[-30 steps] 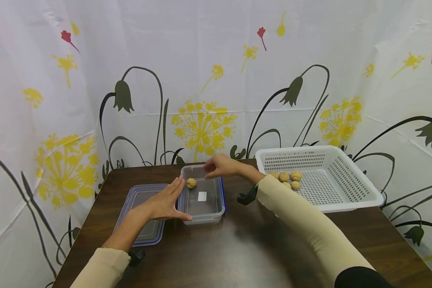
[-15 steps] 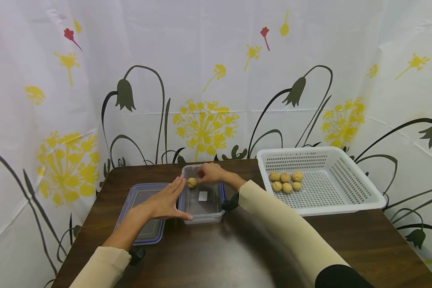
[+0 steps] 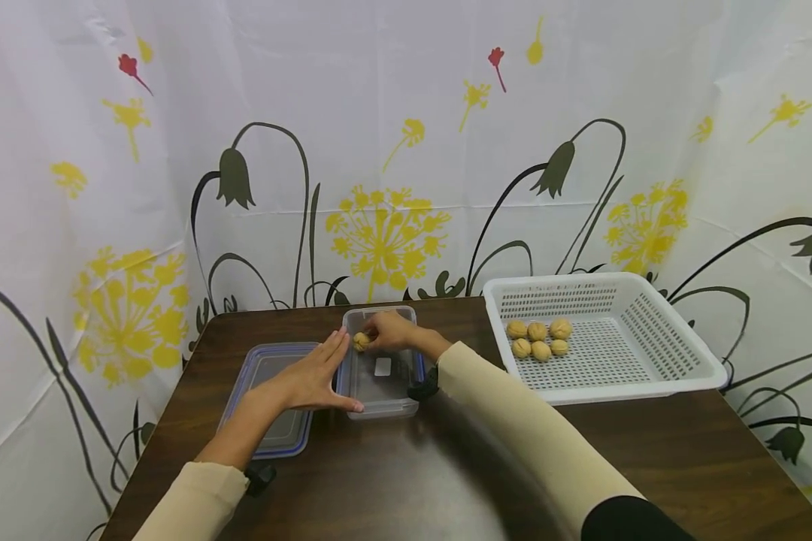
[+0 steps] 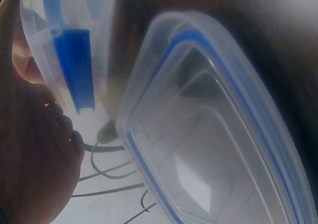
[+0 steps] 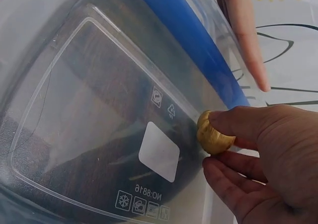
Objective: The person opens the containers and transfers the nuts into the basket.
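Note:
In the head view a clear plastic container with blue side clips stands on the table. My right hand reaches inside it and pinches a walnut between thumb and fingers, low by the wall with the blue clip in the right wrist view. Along the container's left side lies my left hand, fingers straight and thumb spread toward the near corner. Beneath and left of that hand is a clear lid with a blue seal, flat on the table; part of it is hidden by the hand.
At the right, a white perforated basket holds several walnuts near its left end. The dark wooden table ends at a flower-printed curtain behind.
My right hand has moved left and down into the container and now grips the walnut lying there. Its arm no longer covers the basket's walnuts. The left hand has stayed in place.

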The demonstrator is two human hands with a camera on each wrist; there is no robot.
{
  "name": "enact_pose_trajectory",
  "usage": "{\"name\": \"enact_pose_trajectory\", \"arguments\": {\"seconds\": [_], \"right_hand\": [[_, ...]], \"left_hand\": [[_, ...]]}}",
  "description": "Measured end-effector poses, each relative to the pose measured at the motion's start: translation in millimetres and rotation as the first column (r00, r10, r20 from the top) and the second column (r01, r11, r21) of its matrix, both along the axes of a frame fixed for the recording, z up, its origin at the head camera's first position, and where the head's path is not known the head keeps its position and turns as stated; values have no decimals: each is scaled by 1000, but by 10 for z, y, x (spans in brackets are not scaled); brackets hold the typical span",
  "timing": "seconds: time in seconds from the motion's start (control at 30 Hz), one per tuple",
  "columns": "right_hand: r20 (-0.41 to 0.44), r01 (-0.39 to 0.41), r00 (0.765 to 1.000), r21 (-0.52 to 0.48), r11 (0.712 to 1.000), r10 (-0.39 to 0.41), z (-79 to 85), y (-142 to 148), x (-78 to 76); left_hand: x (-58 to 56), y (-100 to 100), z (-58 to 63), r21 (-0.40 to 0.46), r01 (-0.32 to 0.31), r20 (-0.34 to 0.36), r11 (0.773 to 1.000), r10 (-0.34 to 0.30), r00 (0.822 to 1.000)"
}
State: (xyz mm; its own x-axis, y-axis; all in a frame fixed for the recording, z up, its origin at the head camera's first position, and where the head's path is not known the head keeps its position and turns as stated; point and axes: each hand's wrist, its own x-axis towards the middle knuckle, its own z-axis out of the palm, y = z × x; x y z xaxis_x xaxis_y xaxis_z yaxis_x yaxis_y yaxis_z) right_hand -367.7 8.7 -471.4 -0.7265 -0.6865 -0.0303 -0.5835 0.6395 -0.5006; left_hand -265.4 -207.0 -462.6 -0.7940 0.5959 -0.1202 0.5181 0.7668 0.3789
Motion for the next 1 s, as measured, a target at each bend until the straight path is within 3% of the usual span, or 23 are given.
{"name": "enact_pose_trajectory", "arguments": {"seconds": [0.27, 0.7, 1.0], "right_hand": [[-9, -10, 1000, 13, 1000, 10, 3, -30, 37], [-20, -7, 1000, 7, 1000, 7, -65, -110, 102], [-43, -79, 996, 30, 996, 81, 33, -32, 147]], "left_hand": [[19, -4, 58, -7, -12, 0, 1000, 12, 1000], [10, -16, 19, 1, -18, 23, 1000, 18, 1000], [11, 5, 11, -8, -18, 14, 1000, 18, 1000]]}}
